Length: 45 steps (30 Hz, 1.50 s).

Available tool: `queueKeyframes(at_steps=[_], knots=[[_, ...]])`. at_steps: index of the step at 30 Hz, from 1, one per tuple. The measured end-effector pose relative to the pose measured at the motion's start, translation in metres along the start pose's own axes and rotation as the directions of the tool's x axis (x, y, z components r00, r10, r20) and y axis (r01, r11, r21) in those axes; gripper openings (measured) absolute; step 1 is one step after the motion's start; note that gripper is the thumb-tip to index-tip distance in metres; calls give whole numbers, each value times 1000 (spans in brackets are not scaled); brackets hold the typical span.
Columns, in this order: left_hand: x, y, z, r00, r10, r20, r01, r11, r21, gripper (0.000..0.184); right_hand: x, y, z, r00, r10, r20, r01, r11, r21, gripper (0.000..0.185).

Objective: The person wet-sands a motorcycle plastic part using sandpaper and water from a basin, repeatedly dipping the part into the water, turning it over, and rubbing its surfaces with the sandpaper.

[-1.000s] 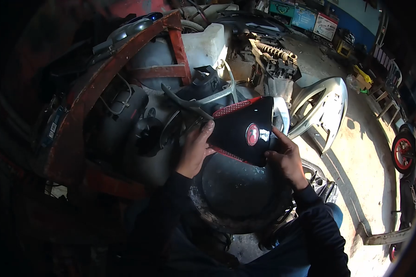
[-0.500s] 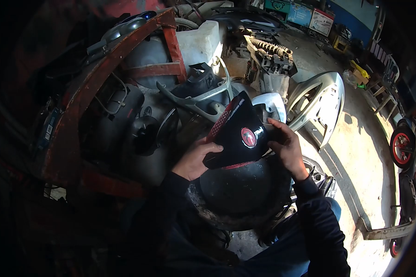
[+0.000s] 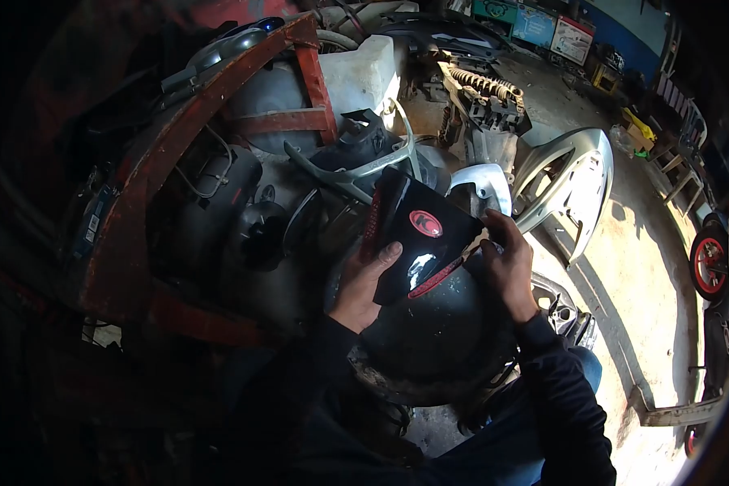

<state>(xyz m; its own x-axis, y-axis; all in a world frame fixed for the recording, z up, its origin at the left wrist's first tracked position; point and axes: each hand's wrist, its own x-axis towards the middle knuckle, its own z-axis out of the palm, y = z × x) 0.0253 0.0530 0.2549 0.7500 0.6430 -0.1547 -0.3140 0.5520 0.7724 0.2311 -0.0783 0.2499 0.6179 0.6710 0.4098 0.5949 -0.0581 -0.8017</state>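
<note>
A glossy black panel [image 3: 437,235] with red patterned edges and a round red badge is held tilted between both hands. My left hand [image 3: 364,283] grips its lower left part, thumb on top and the other fingers hidden beneath. At the right corner, my right hand [image 3: 506,263] has thumb and forefinger bent against the panel's edge. Below the panel is a dark round surface [image 3: 437,340]. Just beyond it lie a grey-green curved frame piece [image 3: 356,172] and a silver-white part [image 3: 486,182].
A red metal frame [image 3: 170,138] rises at the left, with a black cylinder [image 3: 227,178] beside it. Behind the hands are a spring shock absorber [image 3: 486,81] and a large silver fairing [image 3: 575,178]. A red-rimmed wheel [image 3: 709,259] is at the far right.
The black panel has turned and tilted, with its badge now higher and facing differently. My left hand has shifted its grip along the panel's lower left side; my right hand stays at the right end.
</note>
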Motion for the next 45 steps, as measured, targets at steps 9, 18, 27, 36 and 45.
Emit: queueKeyframes(at_steps=[9,18,27,36,45], knots=[[33,-5,6,988,150,-30,-152,937,-316,63,13,32,13,978,191,-87,-190,982,17,32],[54,-24,2,971,148,-189,-195,947,-257,52,-43,157,79,770,481,419,-352,868,-350,26],[44,-19,-11,988,138,-73,-155,928,-340,55,-200,328,103,893,251,373,1,829,-559,44],[48,-39,-19,977,206,-60,-215,940,-267,51,-15,35,52,740,452,498,-663,614,428,23],[37,-49,0,987,66,-145,-98,969,-228,47,-58,-42,48,823,-460,335,555,776,-299,52]])
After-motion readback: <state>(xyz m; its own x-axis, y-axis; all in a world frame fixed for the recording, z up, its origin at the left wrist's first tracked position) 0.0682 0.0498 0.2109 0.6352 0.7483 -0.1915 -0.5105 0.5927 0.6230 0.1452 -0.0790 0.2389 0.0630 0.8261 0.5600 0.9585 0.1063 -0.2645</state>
